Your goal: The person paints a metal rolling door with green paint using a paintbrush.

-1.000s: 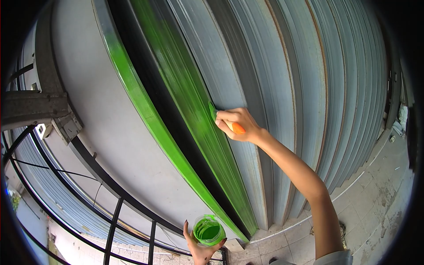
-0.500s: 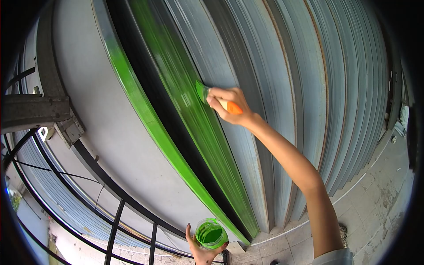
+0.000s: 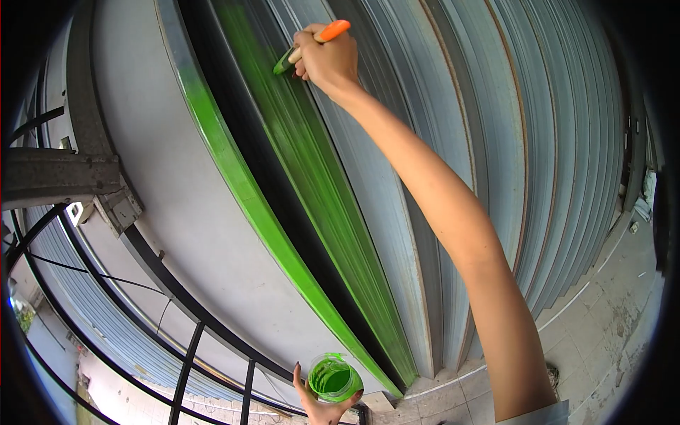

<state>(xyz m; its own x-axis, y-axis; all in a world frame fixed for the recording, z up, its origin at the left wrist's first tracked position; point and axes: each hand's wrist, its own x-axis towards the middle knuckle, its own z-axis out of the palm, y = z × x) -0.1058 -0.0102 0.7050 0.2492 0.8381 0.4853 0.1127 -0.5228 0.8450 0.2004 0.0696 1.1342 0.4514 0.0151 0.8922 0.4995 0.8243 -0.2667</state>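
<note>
My right hand [image 3: 329, 60] grips a paintbrush [image 3: 331, 31] with an orange-tipped handle, its green bristles against the upper part of a ribbed metal panel [image 3: 322, 177]. Wet-looking green paint covers much of this panel, thinner and streaky toward the top. Low in the view, my left hand [image 3: 322, 407] holds a clear jar of green paint [image 3: 333, 379] from below. Left of the panel, a narrow green strip [image 3: 244, 188] runs down beside a dark gap, with bare grey at its top.
Unpainted grey corrugated metal [image 3: 489, 142] extends to the right. A pale wall [image 3: 191, 212] lies left of the green strip. Black metal bars [image 3: 188, 368] and a grey beam [image 3: 60, 173] stand at the left. Floor tiles [image 3: 588, 354] show at the lower right.
My right hand has moved up and slightly left with the brush, whose handle now points up and to the right. My left hand still holds the jar in nearly the same place.
</note>
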